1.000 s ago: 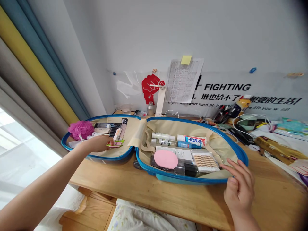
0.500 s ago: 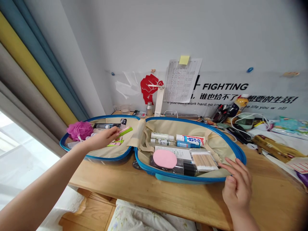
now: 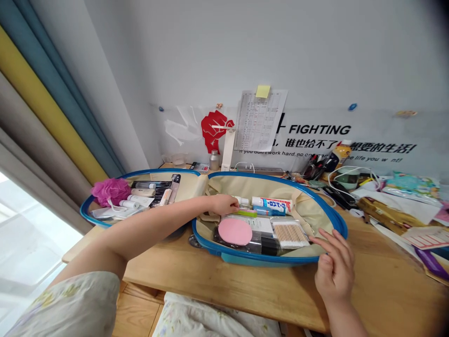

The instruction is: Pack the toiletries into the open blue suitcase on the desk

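An open blue-rimmed suitcase (image 3: pixel 275 173) lies with its two halves side by side. My left hand (image 3: pixel 224 204) is over the right half, its fingers closed on a slim green-and-pink item (image 3: pixel 246 213); its exact kind is unclear. Near it are a toothpaste tube (image 3: pixel 271 204), a blue bottle (image 3: pixel 269 211) and a small white-capped bottle (image 3: pixel 242 200). Closer to me lie a pink oval pad (image 3: pixel 235 232) and a pack of cotton swabs (image 3: pixel 290 234). My right hand (image 3: pixel 336 271) rests against the front right rim, fingers apart, holding nothing.
The suitcase's left half holds a purple bath puff (image 3: pixel 111 191), small white bottles (image 3: pixel 139 200) and packaged items. Pens, cables, a yellow-labelled bottle (image 3: pixel 338 155) and papers crowd the desk's right side. A white lamp (image 3: pixel 228 149) stands behind the suitcase.
My left hand has moved right, from the left half to the right half, carrying the slim green-and-pink item. My right hand stays at the rim. The view has shifted slightly.
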A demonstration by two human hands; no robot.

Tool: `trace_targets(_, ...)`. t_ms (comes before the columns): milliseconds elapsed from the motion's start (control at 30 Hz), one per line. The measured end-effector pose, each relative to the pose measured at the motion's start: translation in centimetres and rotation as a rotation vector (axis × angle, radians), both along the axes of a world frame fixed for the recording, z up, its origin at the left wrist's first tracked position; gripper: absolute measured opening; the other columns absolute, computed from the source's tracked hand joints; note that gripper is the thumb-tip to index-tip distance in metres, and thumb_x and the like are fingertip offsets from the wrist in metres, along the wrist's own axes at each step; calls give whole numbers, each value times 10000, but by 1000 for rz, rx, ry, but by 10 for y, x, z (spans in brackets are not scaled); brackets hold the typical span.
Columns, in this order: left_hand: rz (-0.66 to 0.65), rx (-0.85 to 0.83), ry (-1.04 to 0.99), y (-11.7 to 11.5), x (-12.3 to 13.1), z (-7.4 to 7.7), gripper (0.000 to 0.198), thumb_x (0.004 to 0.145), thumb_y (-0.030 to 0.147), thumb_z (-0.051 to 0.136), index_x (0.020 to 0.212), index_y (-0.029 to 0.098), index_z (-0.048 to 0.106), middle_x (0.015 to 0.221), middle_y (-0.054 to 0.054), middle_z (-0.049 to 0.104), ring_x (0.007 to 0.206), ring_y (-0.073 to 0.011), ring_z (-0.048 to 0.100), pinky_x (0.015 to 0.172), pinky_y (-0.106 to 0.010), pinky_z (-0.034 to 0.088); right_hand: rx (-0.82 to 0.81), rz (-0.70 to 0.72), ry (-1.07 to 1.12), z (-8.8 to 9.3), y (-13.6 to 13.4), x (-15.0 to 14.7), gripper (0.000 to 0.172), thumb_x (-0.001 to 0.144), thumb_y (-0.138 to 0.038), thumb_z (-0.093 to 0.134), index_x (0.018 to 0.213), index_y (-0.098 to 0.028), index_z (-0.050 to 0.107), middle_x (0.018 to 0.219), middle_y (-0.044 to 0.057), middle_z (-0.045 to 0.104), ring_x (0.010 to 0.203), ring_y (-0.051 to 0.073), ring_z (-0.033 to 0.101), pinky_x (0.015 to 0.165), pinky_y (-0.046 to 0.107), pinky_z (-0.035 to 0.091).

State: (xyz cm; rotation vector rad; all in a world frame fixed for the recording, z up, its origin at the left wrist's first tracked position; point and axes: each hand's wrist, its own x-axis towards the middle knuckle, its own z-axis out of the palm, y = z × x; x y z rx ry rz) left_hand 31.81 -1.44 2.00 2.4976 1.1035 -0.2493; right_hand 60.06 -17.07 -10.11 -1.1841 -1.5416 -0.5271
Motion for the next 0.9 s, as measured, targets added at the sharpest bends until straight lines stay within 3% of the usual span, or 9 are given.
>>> trace_targets(200, -36, -52, 13, 5, -1, -11, 307, 917, 305, 487, 1106, 214, 711, 1184, -43, 727, 1046, -201, 654, 871, -248, 489, 12, 9, -18, 2, 0, -1, 360, 981, -337, 370, 1019, -165, 685, 1139, 151, 684, 1280, 327, 532, 1034, 541, 429)
trace_targets(400, 8, -62, -40, 3, -6, -11, 281, 871, 256, 574, 1098, 222, 737, 1059, -22, 760, 944, -179, 687, 789, -213, 503, 8, 1, -23, 3, 0, -1, 353, 980, -330, 373, 1029, -170, 684, 1130, 148, 687, 1277, 327, 532, 1026, 531, 434)
trace_targets(567, 61, -20, -62, -1, -3, -13, 195, 831, 260, 619, 964, 226, 757, 969, -23, 768, 890, -195, 692, 783, -243, 514, 14, -5, -18, 3, 1, -1, 360, 977, -329, 369, 1019, -172, 690, 1119, 141, 689, 1266, 328, 543, 1033, 539, 431)
trace_targets(633, 96, 13, -81, -2, -5, -7, 194, 840, 295, 615, 957, 227, 753, 1001, -26, 764, 915, -206, 687, 794, -252, 510, 14, -7, -24, 3, 1, -1, 363, 981, -333, 366, 1010, -170, 688, 1115, 146, 687, 1269, 329, 538, 1028, 538, 430)
trace_targets(733, 166, 90, -141, 1, -23, 15, 277, 895, 372, 540, 1042, 239, 733, 1100, -16, 745, 975, -202, 669, 839, -253, 497, 15, 0, -25, 4, 1, -1, 375, 990, -350, 359, 999, -165, 684, 1104, 155, 685, 1264, 329, 539, 1020, 537, 430)
trace_targets(900, 376, 229, -190, 15, -105, 54, 460, 931, 520, 399, 1164, 240, 679, 1166, -21, 724, 1045, -213, 644, 911, -267, 484, -4, -2, -3, 4, 0, -1, 392, 986, -385, 352, 995, -175, 683, 1112, 153, 684, 1260, 343, 544, 1037, 569, 423)
